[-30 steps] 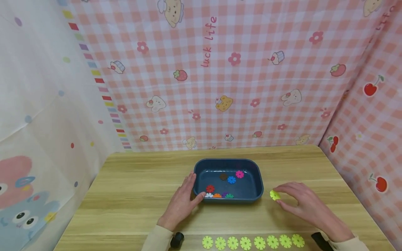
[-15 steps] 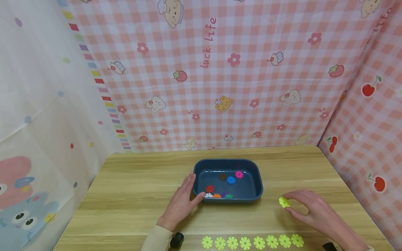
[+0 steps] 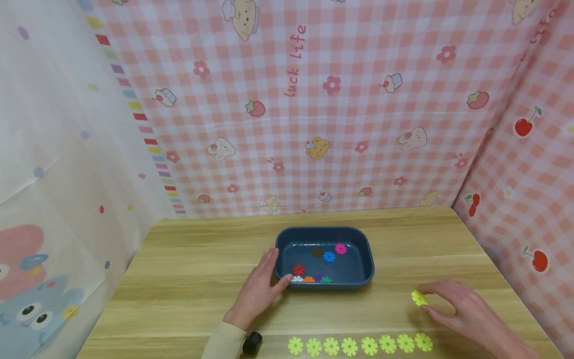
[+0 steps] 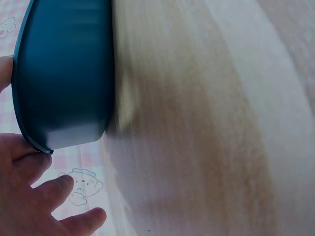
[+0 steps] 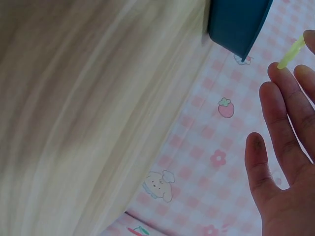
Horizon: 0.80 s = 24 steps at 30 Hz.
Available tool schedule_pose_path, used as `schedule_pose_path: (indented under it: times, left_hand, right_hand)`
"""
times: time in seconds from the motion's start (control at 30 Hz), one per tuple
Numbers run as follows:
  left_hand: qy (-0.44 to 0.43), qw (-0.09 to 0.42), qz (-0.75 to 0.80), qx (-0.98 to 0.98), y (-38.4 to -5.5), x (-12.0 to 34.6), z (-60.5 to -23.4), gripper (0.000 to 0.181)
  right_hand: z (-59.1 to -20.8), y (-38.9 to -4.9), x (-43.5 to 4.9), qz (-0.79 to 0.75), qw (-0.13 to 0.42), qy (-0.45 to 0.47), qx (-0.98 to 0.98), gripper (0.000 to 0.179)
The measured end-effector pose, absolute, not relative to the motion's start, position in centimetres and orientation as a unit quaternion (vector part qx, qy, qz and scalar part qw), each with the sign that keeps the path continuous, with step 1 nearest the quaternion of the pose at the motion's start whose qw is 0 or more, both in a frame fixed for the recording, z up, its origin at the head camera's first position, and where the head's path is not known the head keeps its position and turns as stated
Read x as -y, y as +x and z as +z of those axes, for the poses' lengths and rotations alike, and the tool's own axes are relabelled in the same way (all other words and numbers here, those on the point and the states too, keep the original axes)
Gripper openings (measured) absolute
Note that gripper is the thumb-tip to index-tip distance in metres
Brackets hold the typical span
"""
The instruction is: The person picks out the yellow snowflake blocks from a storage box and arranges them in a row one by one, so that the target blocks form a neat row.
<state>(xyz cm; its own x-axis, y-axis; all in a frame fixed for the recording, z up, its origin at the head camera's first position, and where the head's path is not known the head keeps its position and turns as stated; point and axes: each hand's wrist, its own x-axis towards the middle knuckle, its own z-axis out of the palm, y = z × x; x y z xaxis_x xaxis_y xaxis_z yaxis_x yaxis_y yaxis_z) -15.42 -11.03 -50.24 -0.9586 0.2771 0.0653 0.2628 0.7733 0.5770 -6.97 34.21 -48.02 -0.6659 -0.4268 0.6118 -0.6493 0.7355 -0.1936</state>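
A dark blue plastic tray (image 3: 334,286) lies on the table, with several coloured snowflake discs inside, among them a red disc (image 3: 299,269), a blue disc (image 3: 329,257) and a pink disc (image 3: 341,249). My left hand (image 3: 254,294) holds the tray's near left corner, thumb over the front rim and fingers along the left side. To the right of the tray, above the table, my right hand (image 3: 462,306) pinches a yellow-green snowflake disc (image 3: 419,298) between thumb and fingertips. In the right wrist view the same disc (image 5: 291,52) is seen edge-on.
A row of several yellow-green snowflake discs (image 3: 349,346) lies along the near part of the wooden table (image 3: 193,264). Pink checked cloth (image 3: 309,114) hangs behind and on the right, and pale cloth (image 3: 85,164) on the left.
My right hand has moved right and nearer to me, away from the tray, carrying the yellow-green snowflake disc. My left hand stays at the tray corner.
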Motion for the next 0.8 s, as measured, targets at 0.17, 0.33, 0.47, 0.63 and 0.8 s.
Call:
schedule_pose_path:
  times: [0.17,0.33,0.47,0.63,0.8]
  left_hand:
    - [0.143,0.013,0.305,-0.942,-15.4,11.0,-50.3,0.083]
    - [0.145,0.01,0.304,-0.941,-15.3,10.9,-50.3,0.083]
    - [0.146,0.01,0.304,-0.941,-15.2,10.8,-50.2,0.083]
    - [0.148,0.01,0.306,-0.94,-15.2,10.9,-50.2,0.083]
    - [0.149,0.008,0.308,-0.94,-15.2,10.9,-50.3,0.082]
  right_hand:
    - [-48.2,-6.4,-34.7,0.198,0.264,0.294,0.897,0.043]
    - [-48.3,-5.6,-35.1,0.187,0.248,0.272,0.911,0.052]
    - [-48.5,-5.1,-35.4,0.184,0.237,0.267,0.916,0.053]
    - [-49.0,-4.8,-36.1,0.192,0.232,0.274,0.913,0.048]
    - [-49.4,-4.3,-36.6,0.192,0.218,0.268,0.919,0.047]
